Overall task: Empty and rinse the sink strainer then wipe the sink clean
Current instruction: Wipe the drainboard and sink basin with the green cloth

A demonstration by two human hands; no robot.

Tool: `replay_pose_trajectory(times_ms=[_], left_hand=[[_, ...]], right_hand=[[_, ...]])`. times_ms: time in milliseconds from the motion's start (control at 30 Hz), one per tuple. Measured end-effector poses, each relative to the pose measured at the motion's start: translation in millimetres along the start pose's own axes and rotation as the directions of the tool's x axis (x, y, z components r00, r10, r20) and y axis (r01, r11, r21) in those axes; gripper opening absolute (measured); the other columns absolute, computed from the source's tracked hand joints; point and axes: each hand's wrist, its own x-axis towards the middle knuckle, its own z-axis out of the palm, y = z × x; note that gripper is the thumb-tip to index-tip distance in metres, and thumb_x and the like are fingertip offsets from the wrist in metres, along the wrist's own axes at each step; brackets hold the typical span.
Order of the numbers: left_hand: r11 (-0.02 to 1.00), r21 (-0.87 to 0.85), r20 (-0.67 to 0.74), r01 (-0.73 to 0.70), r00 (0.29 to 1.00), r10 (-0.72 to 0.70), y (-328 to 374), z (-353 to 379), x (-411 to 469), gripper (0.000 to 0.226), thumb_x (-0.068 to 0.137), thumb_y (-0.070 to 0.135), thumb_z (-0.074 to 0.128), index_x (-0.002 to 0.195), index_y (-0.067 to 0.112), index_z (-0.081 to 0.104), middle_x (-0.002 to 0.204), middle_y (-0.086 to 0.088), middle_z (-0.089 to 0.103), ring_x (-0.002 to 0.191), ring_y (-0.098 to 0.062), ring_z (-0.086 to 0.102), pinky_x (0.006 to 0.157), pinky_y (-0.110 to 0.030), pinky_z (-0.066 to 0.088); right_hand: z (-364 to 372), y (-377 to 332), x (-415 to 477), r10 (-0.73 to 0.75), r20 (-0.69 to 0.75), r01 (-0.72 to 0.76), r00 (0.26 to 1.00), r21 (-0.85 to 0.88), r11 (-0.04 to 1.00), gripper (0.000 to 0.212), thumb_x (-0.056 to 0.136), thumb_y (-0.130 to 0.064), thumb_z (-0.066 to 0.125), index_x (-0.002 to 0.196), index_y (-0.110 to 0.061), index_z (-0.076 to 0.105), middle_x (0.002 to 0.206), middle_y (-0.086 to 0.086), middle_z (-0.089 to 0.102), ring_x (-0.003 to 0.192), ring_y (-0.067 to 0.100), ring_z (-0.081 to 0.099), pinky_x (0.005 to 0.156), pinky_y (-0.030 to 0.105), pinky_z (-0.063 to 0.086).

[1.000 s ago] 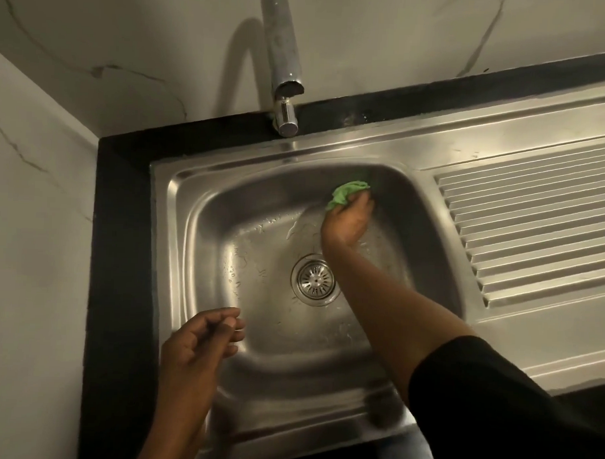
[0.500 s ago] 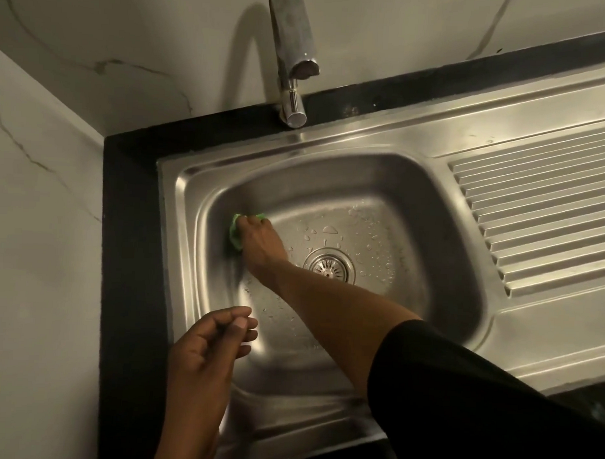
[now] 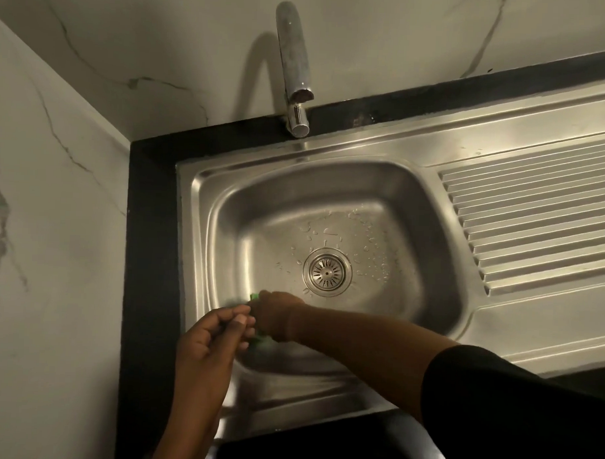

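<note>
The green cloth (image 3: 254, 297) was almost wholly hidden: only slivers showed above and below the right hand (image 3: 274, 317), whose blurred fingers curled round it against the near-left wall of the sink (image 3: 232, 227). The left hand (image 3: 211, 339) hung just in front, loosely curled, nothing seen in it; whether it touched the cloth could not be told. The strainer (image 3: 327, 272) sat in the drain among water drops, uncovered, beyond both hands. The drainboard (image 3: 534, 220) was cut off at the right edge, and the black counter (image 3: 149, 258) bordered the sink's left rim.
</note>
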Motion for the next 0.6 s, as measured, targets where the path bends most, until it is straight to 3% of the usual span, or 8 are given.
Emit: replay_pose_trajectory(times_ms=[100, 200, 300, 400, 600], left_hand=[[1.000, 0.025, 0.001, -0.009, 1.000, 0.009, 3, -1, -6, 0.031, 0.097, 0.007, 0.067, 0.096, 0.034, 0.082, 0.091, -0.004, 0.083, 0.087, -0.017, 0.080, 0.069, -0.017, 0.060], [1.000, 0.022, -0.008, -0.021, 1.000, 0.022, 7, -1, -10, 0.031, 0.097, 0.009, 0.067, 0.095, 0.036, 0.082, 0.092, -0.002, 0.082, 0.086, -0.015, 0.079, 0.069, -0.020, 0.061], [1.000, 0.018, -0.018, -0.018, 1.000, 0.018, 9, 0, -12, 0.031, 0.099, 0.011, 0.065, 0.094, 0.037, 0.082, 0.092, 0.000, 0.082, 0.086, -0.016, 0.079, 0.072, -0.026, 0.059], [1.000, 0.004, -0.032, -0.012, 0.999, 0.012, 9, 3, -13, 0.029, 0.099, 0.010, 0.066, 0.094, 0.033, 0.082, 0.092, -0.001, 0.082, 0.085, -0.018, 0.079, 0.076, -0.033, 0.058], [1.000, -0.016, -0.018, -0.011, 1.000, 0.010, 9, 10, -14, 0.027, 0.099, 0.011, 0.066, 0.096, 0.032, 0.082, 0.092, -0.001, 0.082, 0.085, -0.019, 0.078, 0.075, -0.033, 0.058]], right_hand=[[7, -5, -21, -0.032, 0.142, 0.033, 0.989, -0.003, 0.999, 0.041, 0.102, -0.033, 0.054, 0.141, -0.020, 0.053, 0.133, 0.015, 0.055, 0.122, 0.037, 0.058, 0.087, 0.042, 0.052], [9, 7, -41, -0.008, 0.236, 0.015, 0.972, -0.030, 0.999, 0.042, 0.107, -0.035, 0.042, 0.144, -0.017, 0.050, 0.138, 0.016, 0.052, 0.127, 0.037, 0.053, 0.098, 0.045, 0.049], [10, 33, -69, 0.035, 0.290, -0.023, 0.956, -0.045, 0.999, 0.038, 0.107, -0.029, 0.046, 0.140, -0.012, 0.054, 0.136, 0.021, 0.053, 0.123, 0.042, 0.054, 0.096, 0.048, 0.049], [10, 65, -100, 0.083, 0.339, -0.026, 0.937, -0.167, 0.986, 0.041, 0.105, -0.041, 0.045, 0.138, -0.017, 0.053, 0.132, 0.015, 0.054, 0.119, 0.036, 0.058, 0.086, 0.039, 0.047], [5, 101, -136, 0.181, 0.406, -0.067, 0.896, -0.278, 0.958, 0.042, 0.105, -0.038, 0.044, 0.140, -0.016, 0.053, 0.137, 0.017, 0.054, 0.125, 0.037, 0.056, 0.101, 0.041, 0.045]])
